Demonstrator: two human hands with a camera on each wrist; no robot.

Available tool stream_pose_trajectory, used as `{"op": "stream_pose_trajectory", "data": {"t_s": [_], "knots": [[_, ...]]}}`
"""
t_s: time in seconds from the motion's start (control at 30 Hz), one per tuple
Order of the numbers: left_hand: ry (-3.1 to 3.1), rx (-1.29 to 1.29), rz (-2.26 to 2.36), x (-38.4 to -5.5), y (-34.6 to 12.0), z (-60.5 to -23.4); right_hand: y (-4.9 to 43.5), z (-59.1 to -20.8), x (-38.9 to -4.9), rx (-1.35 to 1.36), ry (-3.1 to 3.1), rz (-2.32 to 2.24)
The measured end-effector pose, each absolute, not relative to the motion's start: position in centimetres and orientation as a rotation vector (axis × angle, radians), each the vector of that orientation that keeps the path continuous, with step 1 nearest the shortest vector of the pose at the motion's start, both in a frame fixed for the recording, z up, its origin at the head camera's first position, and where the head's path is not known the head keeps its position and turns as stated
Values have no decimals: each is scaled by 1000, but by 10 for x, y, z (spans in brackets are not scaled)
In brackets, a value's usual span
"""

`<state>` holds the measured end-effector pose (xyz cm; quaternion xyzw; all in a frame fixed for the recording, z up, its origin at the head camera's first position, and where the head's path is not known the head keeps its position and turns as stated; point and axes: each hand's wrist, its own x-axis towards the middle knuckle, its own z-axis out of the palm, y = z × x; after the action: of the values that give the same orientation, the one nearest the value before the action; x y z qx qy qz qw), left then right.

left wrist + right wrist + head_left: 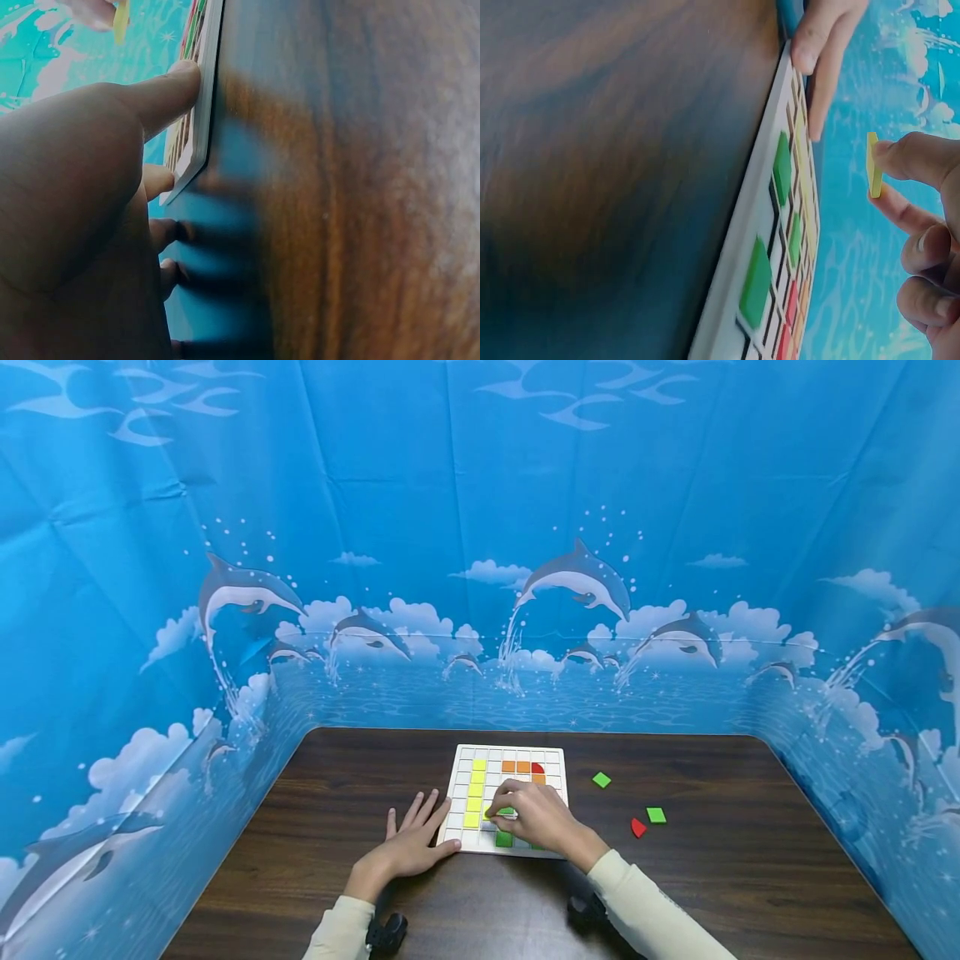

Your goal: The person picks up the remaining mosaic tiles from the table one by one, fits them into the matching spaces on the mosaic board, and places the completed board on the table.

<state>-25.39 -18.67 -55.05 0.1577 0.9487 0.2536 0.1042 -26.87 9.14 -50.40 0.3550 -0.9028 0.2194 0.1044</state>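
Note:
A white gridded board (pixel 467 837) lies on the dark wooden table. My right hand (pixel 542 817) is over its middle, pinching a thin yellow tile (pixel 874 166) between thumb and index finger, raised off the grid in the right wrist view. My left hand (pixel 408 846) rests spread at the board's near left corner, thumb on its edge and fingers reaching along its left side. On the grid, yellow tiles (pixel 475 791) form a column at the left; orange tiles (pixel 516 767) and a rounded red piece (pixel 537 768) sit toward the back. A green tile (pixel 504 839) lies near the front; my right hand hides part of the grid.
Right of the board lie a green tile (pixel 602 780), another green tile (pixel 656 816) and a rounded red piece (pixel 638 827) beside it. A blue dolphin-print curtain (pixel 465 693) encloses the table's back and sides. Each wrist wears a black device, such as the left wrist camera (pixel 386 933).

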Motion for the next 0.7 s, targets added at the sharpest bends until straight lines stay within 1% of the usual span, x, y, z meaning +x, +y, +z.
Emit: {"op": "stream_pose_trajectory", "data": {"t_s": [0.2, 0.53, 0.7], "knots": [[2798, 404, 647, -253, -183, -545, 76, -510, -268, 1090, -2658, 623], [2805, 450, 669, -258, -188, -560, 60, -520, -269, 1109, -2679, 576], [2804, 457, 686, -258, -189, -559, 57, -524, -270, 1112, -2680, 559]]}}
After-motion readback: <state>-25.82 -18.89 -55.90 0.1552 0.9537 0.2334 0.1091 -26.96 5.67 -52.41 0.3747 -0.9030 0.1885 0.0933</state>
